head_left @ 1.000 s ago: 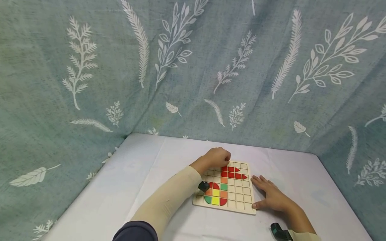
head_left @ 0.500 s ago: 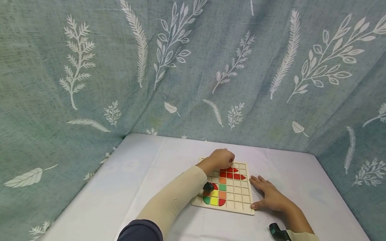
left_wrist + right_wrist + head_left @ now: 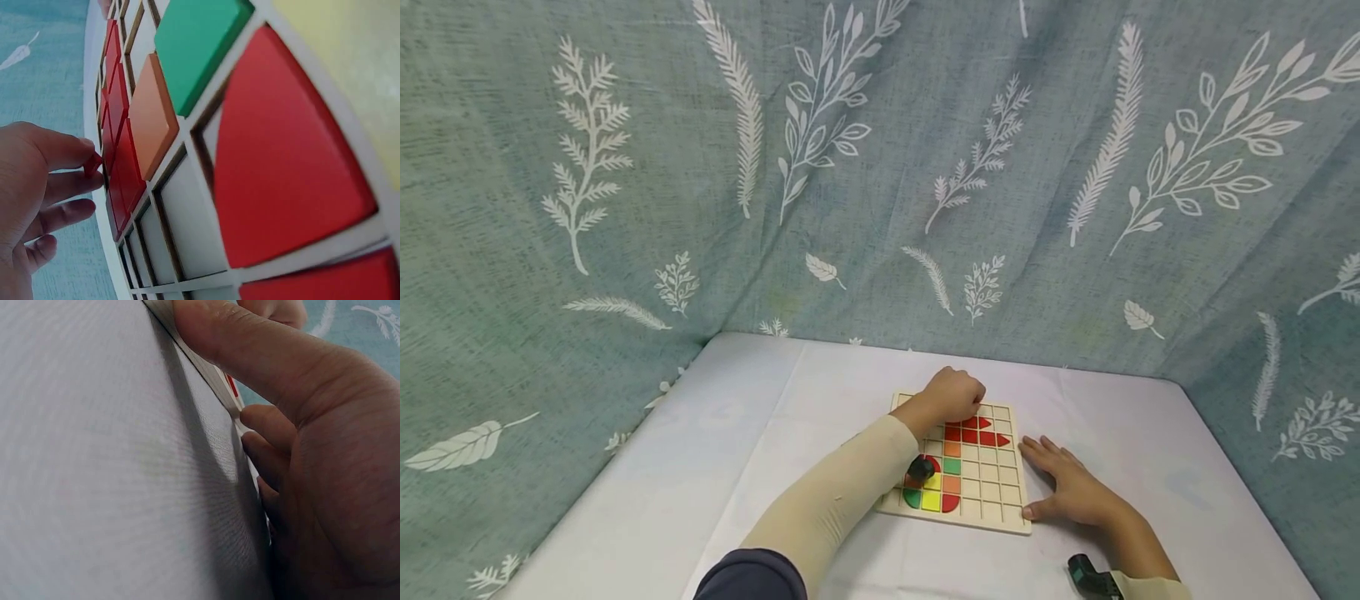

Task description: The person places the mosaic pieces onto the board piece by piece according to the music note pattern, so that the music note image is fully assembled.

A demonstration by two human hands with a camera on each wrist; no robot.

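Observation:
My left hand (image 3: 953, 395) reaches over the far edge of a wooden grid board (image 3: 992, 493). In the left wrist view its thumb and index finger pinch a small red piece (image 3: 93, 164), mostly covered by the fingertips, right beside the red tiles (image 3: 125, 169) in the far rows. My right hand (image 3: 1070, 490) lies on the table along the board's right side, fingers spread, its thumb touching the near right corner. Nearer pieces on the grid include a green square (image 3: 200, 50), an orange square (image 3: 151, 119) and a large red rounded piece (image 3: 281, 156).
Yellow tiles (image 3: 931, 501) and other coloured tiles fill the board's near left part, partly under the left wrist's black camera (image 3: 921, 468). A white cloth (image 3: 760, 500) covers the table. Behind it hangs a green leaf-patterned curtain (image 3: 865, 200).
Over the last second my left hand has shifted slightly right along the board's far edge, with its forearm. My right hand keeps its place at the board's side.

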